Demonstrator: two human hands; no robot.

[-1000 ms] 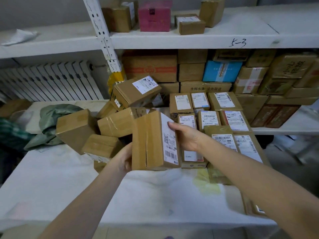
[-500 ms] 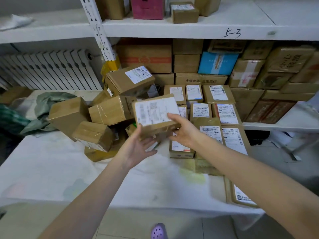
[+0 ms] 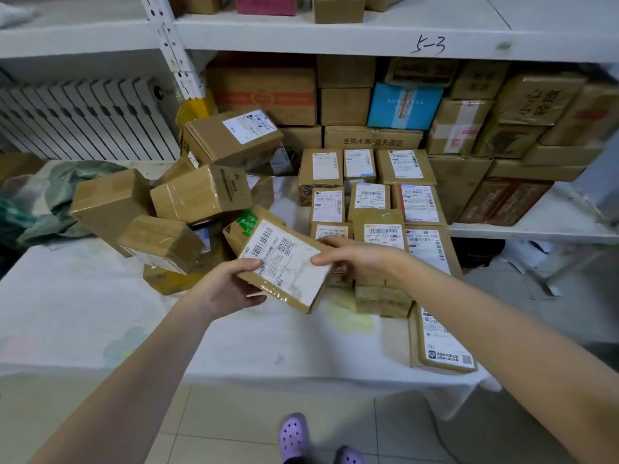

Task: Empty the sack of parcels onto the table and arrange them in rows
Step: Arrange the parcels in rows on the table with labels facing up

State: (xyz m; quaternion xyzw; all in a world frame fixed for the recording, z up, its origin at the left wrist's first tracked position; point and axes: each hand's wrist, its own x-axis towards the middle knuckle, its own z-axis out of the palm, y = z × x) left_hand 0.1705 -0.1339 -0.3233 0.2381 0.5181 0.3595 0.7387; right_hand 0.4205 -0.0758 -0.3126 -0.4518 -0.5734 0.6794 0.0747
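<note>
White cloth covers the table (image 3: 100, 313), with loaded shelves (image 3: 335, 31) behind it. Just above the table, between the loose heap (image 3: 201, 192) on the left and the rows (image 3: 382, 202) on the right, is the parcel (image 3: 284, 267). It looks stiff, taped and probably light, so it is best taken by opposite edges. The left hand (image 3: 227, 289) pinches its near-left edge, thumb on the label (image 3: 294, 279). The right hand (image 3: 361, 259) grips the right edge.

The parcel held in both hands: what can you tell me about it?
The parcel is a flat brown cardboard box with glossy clear tape, its large white label with barcode and QR code facing up. It is tilted, held above the table; the left hand grips its near-left edge, the right hand pinches its right edge.
</note>
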